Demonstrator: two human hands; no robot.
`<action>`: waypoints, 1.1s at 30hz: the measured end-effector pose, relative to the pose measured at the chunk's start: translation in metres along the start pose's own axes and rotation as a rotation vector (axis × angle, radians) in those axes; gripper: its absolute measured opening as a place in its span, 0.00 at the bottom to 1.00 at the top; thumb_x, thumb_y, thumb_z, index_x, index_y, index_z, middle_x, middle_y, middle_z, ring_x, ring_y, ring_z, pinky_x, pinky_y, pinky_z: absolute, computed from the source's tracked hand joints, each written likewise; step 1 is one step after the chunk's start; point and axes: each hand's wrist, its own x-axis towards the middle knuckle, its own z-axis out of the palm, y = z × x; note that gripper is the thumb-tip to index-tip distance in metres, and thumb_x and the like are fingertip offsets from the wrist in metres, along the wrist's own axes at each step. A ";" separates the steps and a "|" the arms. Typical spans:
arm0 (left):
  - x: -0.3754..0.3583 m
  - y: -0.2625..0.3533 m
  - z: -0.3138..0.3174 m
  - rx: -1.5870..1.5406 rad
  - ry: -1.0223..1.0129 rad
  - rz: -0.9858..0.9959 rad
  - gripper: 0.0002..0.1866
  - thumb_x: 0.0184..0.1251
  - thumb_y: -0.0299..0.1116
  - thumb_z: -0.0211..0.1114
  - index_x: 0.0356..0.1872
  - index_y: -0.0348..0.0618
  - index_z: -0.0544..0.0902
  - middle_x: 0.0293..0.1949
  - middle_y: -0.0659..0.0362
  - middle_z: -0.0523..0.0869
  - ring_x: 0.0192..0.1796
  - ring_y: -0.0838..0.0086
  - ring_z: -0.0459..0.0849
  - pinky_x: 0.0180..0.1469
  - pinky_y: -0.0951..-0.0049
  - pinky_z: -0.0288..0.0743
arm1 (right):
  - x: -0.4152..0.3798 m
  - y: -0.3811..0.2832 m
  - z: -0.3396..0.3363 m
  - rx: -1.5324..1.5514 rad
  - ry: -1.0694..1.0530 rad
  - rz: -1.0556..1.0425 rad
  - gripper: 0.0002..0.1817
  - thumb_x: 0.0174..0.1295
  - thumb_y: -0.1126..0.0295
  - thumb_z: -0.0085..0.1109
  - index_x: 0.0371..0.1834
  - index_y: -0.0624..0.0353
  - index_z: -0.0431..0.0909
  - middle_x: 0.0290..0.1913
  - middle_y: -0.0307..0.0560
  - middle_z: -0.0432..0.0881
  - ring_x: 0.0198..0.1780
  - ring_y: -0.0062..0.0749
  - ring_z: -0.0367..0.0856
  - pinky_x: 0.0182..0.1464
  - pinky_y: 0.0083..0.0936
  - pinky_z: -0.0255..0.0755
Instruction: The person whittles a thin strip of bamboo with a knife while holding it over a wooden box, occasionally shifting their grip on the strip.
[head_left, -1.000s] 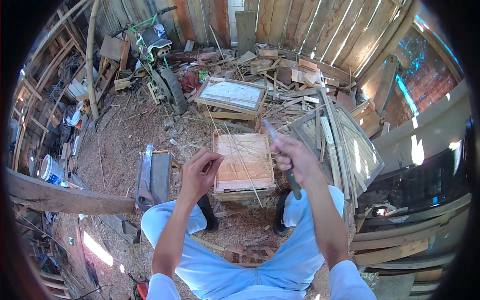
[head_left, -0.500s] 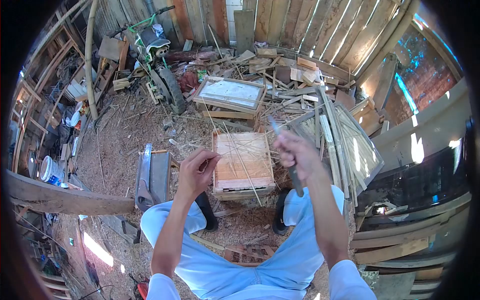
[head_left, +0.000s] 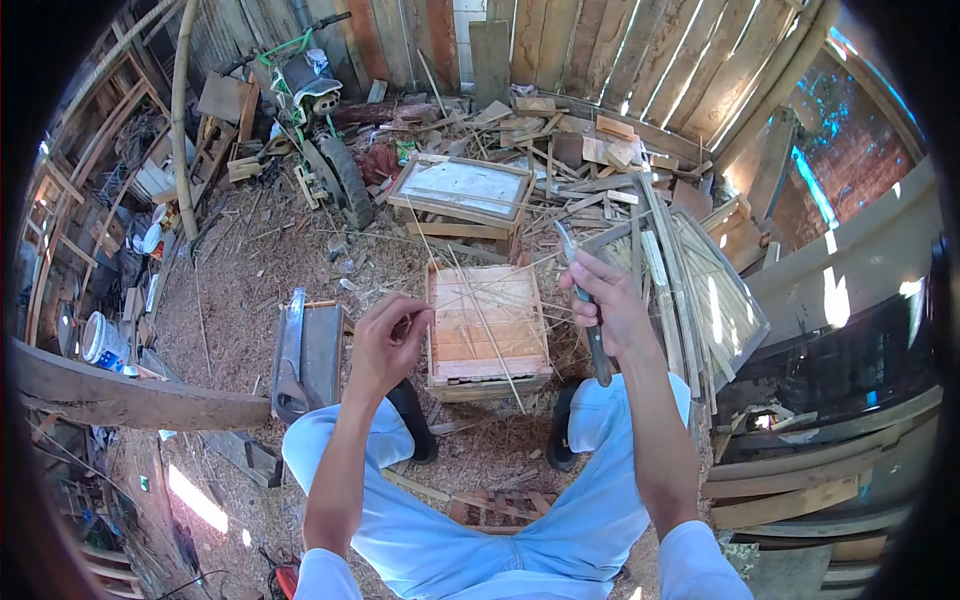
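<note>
My right hand (head_left: pixel 614 310) is wrapped round a knife (head_left: pixel 597 345) with a dark handle and a short, slightly curved blade pointing up and away. Thumb and fingertips of my left hand (head_left: pixel 390 342) are pinched together at the left edge of a wooden box (head_left: pixel 480 345); whatever lies between them is too thin to make out. Several thin pale strips (head_left: pixel 483 325) lie across the box top, some reaching past its edges. The box stands on the ground between my feet.
A handsaw (head_left: pixel 291 350) rests on a small dark-topped box (head_left: pixel 322 350) to the left. Ahead are a framed white panel (head_left: pixel 462 188), a scrap wood pile (head_left: pixel 590 150) and a green motorbike (head_left: pixel 310 100). Screen-like frames (head_left: pixel 715 290) lean at right; a white bucket (head_left: pixel 103 338) stands far left.
My right hand has shifted slightly right, and the knife blade has swung a little up and right. My left hand has moved slightly left.
</note>
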 end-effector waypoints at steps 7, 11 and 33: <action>0.003 0.015 0.020 -0.074 -0.045 0.031 0.02 0.60 0.22 0.65 0.33 0.36 0.82 0.26 0.57 0.80 0.21 0.75 0.76 0.24 0.75 0.69 | -0.010 0.028 0.042 -0.207 -0.126 0.102 0.16 0.68 0.71 0.53 0.57 0.64 0.74 0.33 0.39 0.79 0.20 0.13 0.62 0.19 0.09 0.56; 0.003 0.013 0.019 -0.084 -0.040 0.015 0.02 0.61 0.22 0.65 0.33 0.35 0.82 0.25 0.57 0.79 0.20 0.76 0.74 0.23 0.76 0.66 | -0.003 0.044 0.040 -0.182 -0.202 0.177 0.16 0.68 0.71 0.53 0.57 0.64 0.75 0.33 0.39 0.80 0.19 0.13 0.61 0.18 0.10 0.55; 0.000 0.007 0.011 -0.008 -0.013 0.056 0.02 0.58 0.22 0.67 0.32 0.37 0.82 0.25 0.58 0.80 0.20 0.75 0.74 0.23 0.76 0.67 | -0.008 0.028 0.028 -0.014 -0.193 0.272 0.13 0.68 0.68 0.54 0.52 0.63 0.76 0.33 0.37 0.77 0.21 0.12 0.61 0.19 0.10 0.55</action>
